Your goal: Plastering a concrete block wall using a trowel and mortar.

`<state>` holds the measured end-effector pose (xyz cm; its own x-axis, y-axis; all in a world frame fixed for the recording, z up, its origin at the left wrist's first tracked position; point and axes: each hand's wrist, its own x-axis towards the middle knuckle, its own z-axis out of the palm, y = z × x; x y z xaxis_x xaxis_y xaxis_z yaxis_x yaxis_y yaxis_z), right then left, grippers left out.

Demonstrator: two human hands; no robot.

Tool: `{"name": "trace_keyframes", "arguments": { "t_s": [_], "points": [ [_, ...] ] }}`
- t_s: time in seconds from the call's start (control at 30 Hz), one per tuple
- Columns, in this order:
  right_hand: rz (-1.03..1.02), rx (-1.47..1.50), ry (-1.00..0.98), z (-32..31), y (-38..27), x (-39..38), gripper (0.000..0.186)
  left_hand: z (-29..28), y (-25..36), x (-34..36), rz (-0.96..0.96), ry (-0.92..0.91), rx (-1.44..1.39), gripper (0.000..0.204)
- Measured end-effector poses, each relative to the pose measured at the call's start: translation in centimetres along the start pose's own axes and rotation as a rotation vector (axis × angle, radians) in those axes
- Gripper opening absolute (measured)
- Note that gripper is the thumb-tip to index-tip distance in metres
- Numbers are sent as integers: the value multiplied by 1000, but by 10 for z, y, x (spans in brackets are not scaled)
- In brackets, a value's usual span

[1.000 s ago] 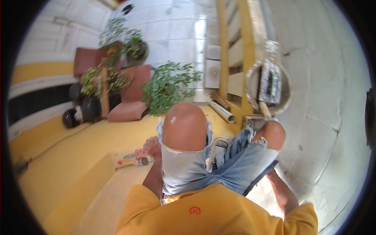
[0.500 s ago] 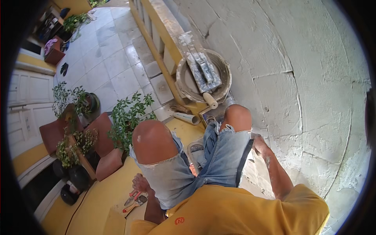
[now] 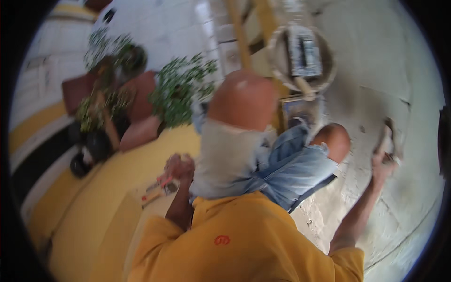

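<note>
Head view: one wide fisheye, worn left on your head, facing down; shirt (image 3: 268, 235) nearest, left hand (image 3: 180, 167) and right hand (image 3: 381, 168) farther out.

Pale ledge (image 3: 152, 208), small tools (image 3: 162, 184) lying on it, round bucket (image 3: 274, 56), trowel (image 3: 307, 70) across its rim

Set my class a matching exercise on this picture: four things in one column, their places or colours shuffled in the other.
Things:
1. metal tool
2. left hand
3. shirt
4. right hand

Places or colours:
A. nearest the small hand tools
B. by the pale cracked surface, at the picture's right
C. yellow-orange
D. across the bucket's mouth

Pairs: 1-D, 2-A, 3-C, 4-B
</note>
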<state>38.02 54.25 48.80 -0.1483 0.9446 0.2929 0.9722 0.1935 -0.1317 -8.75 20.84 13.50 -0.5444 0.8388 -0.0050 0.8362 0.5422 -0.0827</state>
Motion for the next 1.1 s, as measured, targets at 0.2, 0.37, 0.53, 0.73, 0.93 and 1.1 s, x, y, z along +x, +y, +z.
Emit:
{"name": "trace_keyframes", "arguments": {
  "t_s": [0.2, 0.37, 0.53, 0.73, 0.93, 1.1],
  "points": [
    [-278, -33, 35, 0, 72, 9, 26, 1, 10, 21, -215, -194, 76, 26],
    [-247, 43, 18, -1, 108, 6, 26, -1, 9, 16, -233, -219, 44, 26],
    [-296, 0, 16, 1, 108, 0, 26, -2, 1, 14, -228, -211, 35, 26],
    [-340, -154, -57, -2, 95, 7, 40, 38, -4, 0, -156, -2, 0, 35],
    [-218, -263, -2, 19, 51, 18, 47, 17, 1, 4, -213, -262, 51, 37],
    [-201, -224, 66, -5, 55, 17, 55, 22, 11, 31, 12, -279, -140, 39]
  ]
}}
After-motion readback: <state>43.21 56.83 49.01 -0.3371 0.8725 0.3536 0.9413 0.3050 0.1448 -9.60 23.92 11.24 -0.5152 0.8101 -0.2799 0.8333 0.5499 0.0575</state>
